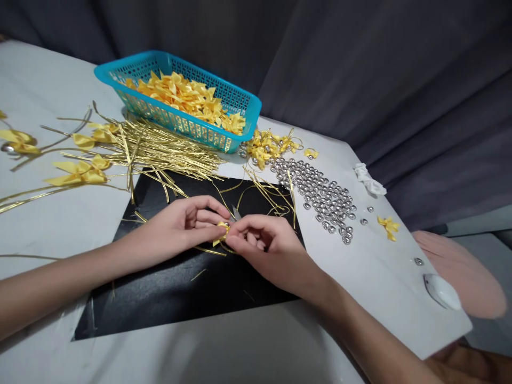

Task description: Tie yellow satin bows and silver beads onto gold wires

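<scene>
Above the black mat (pixel 192 288), my left hand (pixel 192 221) pinches a small yellow ribbon bow (pixel 218 241) between thumb and fingers. My right hand (pixel 268 240) meets it from the right, thumb and forefinger pressed together at the bow's edge. What those right fingertips hold is hidden; a thin gold cord curves out beneath them. A pointed metal blade (pixel 236 213) shows just behind the fingertips, its other end out of sight. Loose gold cords (pixel 272 194) lie on the mat's far right part.
Behind the mat stands a blue basket (pixel 160 109) of yellow bows, with a pile of gold cords (pixel 168 152) before it. Silver beads (pixel 328 200) spread to the right. Finished-looking bows (pixel 82 173) lie left. A white mouse-shaped object (pixel 442 290) sits near the right edge.
</scene>
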Demonstrator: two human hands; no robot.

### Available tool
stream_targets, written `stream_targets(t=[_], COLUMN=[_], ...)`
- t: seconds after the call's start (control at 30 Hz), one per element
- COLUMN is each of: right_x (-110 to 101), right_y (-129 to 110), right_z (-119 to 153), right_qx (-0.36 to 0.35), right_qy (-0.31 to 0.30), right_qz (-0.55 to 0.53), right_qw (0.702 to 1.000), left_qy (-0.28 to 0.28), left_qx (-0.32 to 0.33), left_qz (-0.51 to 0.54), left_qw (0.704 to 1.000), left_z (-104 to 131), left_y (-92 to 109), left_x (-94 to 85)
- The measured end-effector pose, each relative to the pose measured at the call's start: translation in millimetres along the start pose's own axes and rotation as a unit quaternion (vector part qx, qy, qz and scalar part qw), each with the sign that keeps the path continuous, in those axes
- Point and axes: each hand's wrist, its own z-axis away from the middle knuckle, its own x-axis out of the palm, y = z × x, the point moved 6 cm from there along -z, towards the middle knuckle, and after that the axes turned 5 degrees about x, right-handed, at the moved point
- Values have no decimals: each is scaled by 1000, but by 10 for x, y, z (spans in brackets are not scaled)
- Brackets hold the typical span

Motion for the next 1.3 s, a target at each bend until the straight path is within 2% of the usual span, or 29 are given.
stream_targets(t=[0.2,0.4,0.57,0.73,0.9,1.07,1.17,1.3], right_x=[-29,-43,-80,-91,-66,-35,-21,7], right_y=[66,68,72,70,102,90,101,123], right_z=[-36,-28,-16,-22,-44,-53,-61,-61], right_qx=[-39,-34,-39,-50,-41,-44,10,82], right_qy=[78,80,109,113,91,91,59,1], right_qz=[67,80,105,125,125,107,46,-12], right_qw=[994,993,988,984,987,989,997,997], left_qy=[6,34,51,40,9,17,19,23], left_qx=[36,29,27,43,22,-15,-36,-28], left_qz=[-33,0,-22,-44,-62,-34,-13,-17], left_qw=[999,999,998,997,998,999,999,999], left_z=[-10,-9,0,-11,-14,0,1,6], left_y=[20,-8,-2,11,16,16,-12,-22], left_x=[-13,-50,-66,-60,-15,13,28,24])
